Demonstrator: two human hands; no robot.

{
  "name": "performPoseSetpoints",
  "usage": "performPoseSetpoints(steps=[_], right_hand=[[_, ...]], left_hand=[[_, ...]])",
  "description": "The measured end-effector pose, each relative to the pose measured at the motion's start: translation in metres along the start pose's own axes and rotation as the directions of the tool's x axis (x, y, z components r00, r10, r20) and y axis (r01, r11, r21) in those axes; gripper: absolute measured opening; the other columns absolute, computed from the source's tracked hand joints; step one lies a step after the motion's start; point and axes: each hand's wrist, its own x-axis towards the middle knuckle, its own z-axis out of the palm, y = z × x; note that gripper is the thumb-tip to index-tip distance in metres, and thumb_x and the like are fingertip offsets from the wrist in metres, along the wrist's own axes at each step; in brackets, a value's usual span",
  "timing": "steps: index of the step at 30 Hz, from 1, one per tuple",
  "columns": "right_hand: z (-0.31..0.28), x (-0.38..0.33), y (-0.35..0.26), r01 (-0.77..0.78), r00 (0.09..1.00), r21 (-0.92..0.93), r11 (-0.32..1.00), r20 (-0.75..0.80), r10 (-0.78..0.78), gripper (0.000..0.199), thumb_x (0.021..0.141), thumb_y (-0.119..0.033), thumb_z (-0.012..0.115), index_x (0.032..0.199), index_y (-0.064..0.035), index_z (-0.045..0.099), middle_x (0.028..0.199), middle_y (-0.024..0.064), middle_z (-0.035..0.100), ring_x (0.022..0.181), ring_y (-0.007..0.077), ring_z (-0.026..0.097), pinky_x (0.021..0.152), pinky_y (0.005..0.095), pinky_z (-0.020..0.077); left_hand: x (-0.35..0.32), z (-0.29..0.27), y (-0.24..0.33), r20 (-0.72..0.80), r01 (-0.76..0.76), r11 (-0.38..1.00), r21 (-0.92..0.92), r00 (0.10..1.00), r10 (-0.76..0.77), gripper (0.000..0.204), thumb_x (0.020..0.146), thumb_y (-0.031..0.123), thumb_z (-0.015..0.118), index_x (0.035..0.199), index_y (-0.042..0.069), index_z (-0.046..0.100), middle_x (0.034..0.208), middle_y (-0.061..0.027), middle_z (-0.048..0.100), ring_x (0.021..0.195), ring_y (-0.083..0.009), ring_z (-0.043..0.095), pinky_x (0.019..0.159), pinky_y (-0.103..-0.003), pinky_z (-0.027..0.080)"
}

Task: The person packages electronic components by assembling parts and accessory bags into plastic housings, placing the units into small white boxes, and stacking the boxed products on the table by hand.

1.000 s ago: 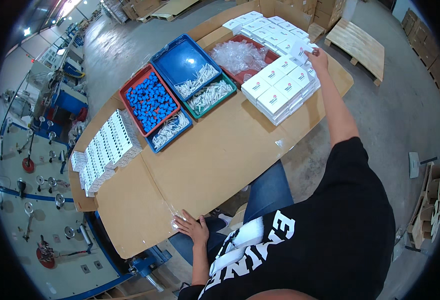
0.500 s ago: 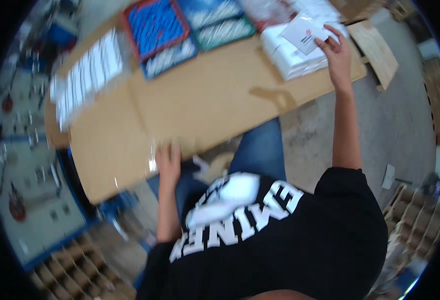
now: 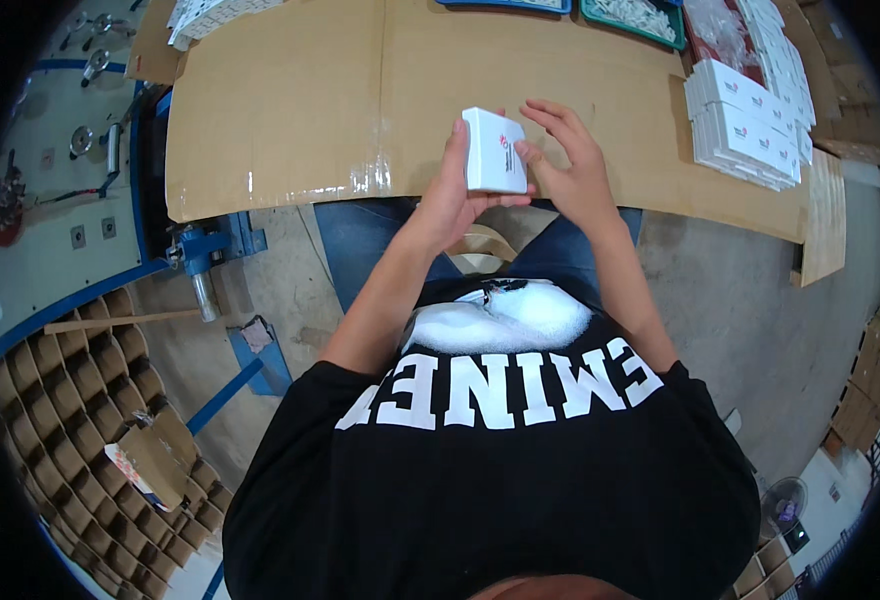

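A small flat white box [image 3: 492,160] with a red mark and print on its face stands tilted over the near edge of the table. My left hand [image 3: 444,200] is closed around it from the left and below, thumb along the left side and fingers beneath. On the other side, my right hand [image 3: 578,178] has its fingers apart. Its thumb tip is at the box's right edge; whether it touches I cannot tell. Matching white boxes [image 3: 750,128] are stacked at the table's right end.
Cardboard covers the table [image 3: 290,110]. Small parts fill a green tray [image 3: 635,20] at the far edge, beside a blue tray [image 3: 520,4]. White packs [image 3: 215,15] lie far left. A wooden board [image 3: 825,215] juts out at right. Cardboard dividers [image 3: 70,400] stand lower left.
My right hand has come from the stack at right to the middle, and the white box is now in my left hand. My left hand has lifted off the table edge. The view has turned.
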Motion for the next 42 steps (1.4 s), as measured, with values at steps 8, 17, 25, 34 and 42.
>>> performPoseSetpoints(steps=[8, 17, 25, 34, 42], right_hand=[[0.027, -0.002, -0.021, 0.314, 0.939, 0.139, 0.939, 0.099, -0.329, 0.068, 0.080, -0.027, 0.073, 0.139, 0.0016, 0.055, 0.145, 0.0219, 0.051, 0.129, 0.0380, 0.054, 0.109, 0.0455, 0.0425], [0.045, 0.000, -0.011, 0.417, 0.909, 0.063, 0.907, -0.057, -0.414, 0.071, 0.094, -0.047, 0.063, 0.137, 0.0089, 0.054, 0.137, 0.0271, 0.056, 0.118, 0.0415, 0.059, 0.100, 0.0455, 0.0490], [0.056, -0.008, -0.009, 0.415, 0.909, -0.023, 0.909, -0.021, -0.416, 0.075, 0.106, -0.053, 0.038, 0.138, 0.0148, 0.050, 0.136, 0.0334, 0.056, 0.124, 0.0453, 0.059, 0.102, 0.0448, 0.0496], [0.061, -0.009, -0.007, 0.414, 0.910, 0.020, 0.910, -0.050, -0.412, 0.066, 0.108, -0.043, 0.040, 0.136, 0.0149, 0.051, 0.136, 0.0326, 0.057, 0.121, 0.0446, 0.062, 0.098, 0.0429, 0.0533], [0.062, -0.009, -0.010, 0.375, 0.926, 0.050, 0.926, -0.061, -0.372, 0.071, 0.110, -0.047, 0.029, 0.135, 0.0154, 0.052, 0.133, 0.0327, 0.059, 0.121, 0.0446, 0.062, 0.100, 0.0437, 0.0516]], left_hand=[[-0.011, -0.007, -0.013, -0.115, 0.023, 0.998, -0.063, 0.993, -0.030, 0.069, 0.102, 0.067, 0.034, 0.141, 0.011, 0.046, 0.126, -0.0112, 0.059, 0.115, -0.0223, 0.063, 0.091, -0.039, 0.057], [-0.015, 0.011, -0.010, -0.150, -0.054, 0.988, -0.141, 0.988, 0.033, 0.063, 0.103, 0.062, 0.041, 0.142, 0.012, 0.046, 0.126, -0.0071, 0.058, 0.112, -0.0186, 0.062, 0.093, -0.034, 0.053], [-0.013, 0.009, -0.016, -0.268, -0.068, 0.987, -0.148, 0.963, 0.026, 0.061, 0.104, 0.059, 0.043, 0.142, 0.012, 0.047, 0.122, -0.0047, 0.059, 0.114, -0.0159, 0.059, 0.095, -0.034, 0.050], [-0.008, 0.005, -0.021, -0.317, -0.062, 0.993, -0.101, 0.948, 0.027, 0.058, 0.104, 0.059, 0.043, 0.137, 0.012, 0.050, 0.116, -0.0026, 0.059, 0.105, -0.0133, 0.059, 0.087, -0.030, 0.049], [-0.006, 0.000, -0.029, -0.308, -0.077, 0.996, -0.050, 0.950, 0.058, 0.059, 0.104, 0.059, 0.041, 0.138, 0.011, 0.048, 0.115, -0.0038, 0.059, 0.103, -0.0133, 0.059, 0.086, -0.031, 0.049]])
